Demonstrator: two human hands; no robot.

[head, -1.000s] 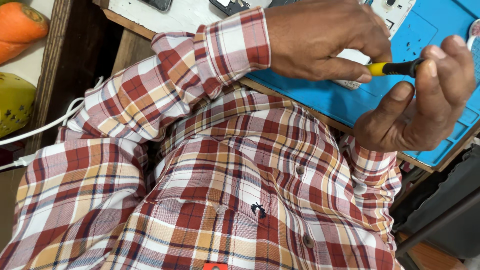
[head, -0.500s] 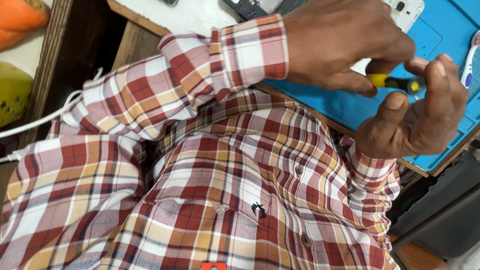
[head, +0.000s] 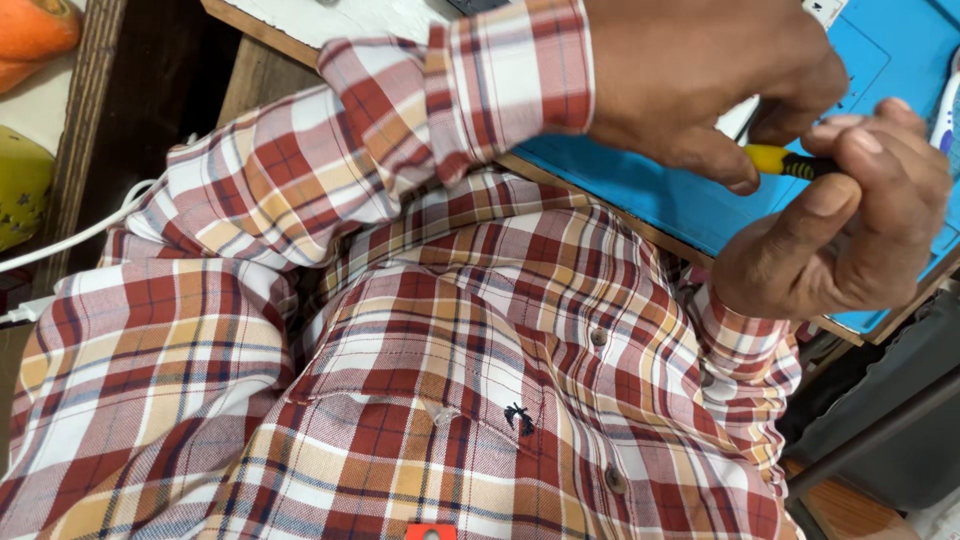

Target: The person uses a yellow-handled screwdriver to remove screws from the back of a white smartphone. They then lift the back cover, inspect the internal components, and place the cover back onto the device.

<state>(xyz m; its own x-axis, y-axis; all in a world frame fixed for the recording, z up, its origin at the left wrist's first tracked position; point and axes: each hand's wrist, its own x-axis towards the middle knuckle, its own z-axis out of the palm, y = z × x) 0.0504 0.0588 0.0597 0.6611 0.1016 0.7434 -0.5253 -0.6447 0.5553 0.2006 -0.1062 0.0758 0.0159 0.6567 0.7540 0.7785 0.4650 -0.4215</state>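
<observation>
A small screwdriver with a yellow and black handle (head: 785,161) is held over a blue work mat (head: 640,190) at the upper right. My left hand (head: 700,85) comes in from a red plaid sleeve and pinches the yellow part between thumb and fingers. My right hand (head: 850,235) sits just below and to the right, fingers curled around the black end, which hides the tip. My plaid shirt fills the lower frame.
The mat lies on a wooden table edge (head: 600,205). A white object (head: 946,105) rests at the mat's right. White cables (head: 70,240) run at the left, near an orange thing (head: 35,30) and a yellow-green thing (head: 20,185). Dark bins (head: 880,430) stand at lower right.
Both hands stayed on the screwdriver and shifted slightly right and down in view. My right fingers curled further over the tool's black end. The view tilted a little.
</observation>
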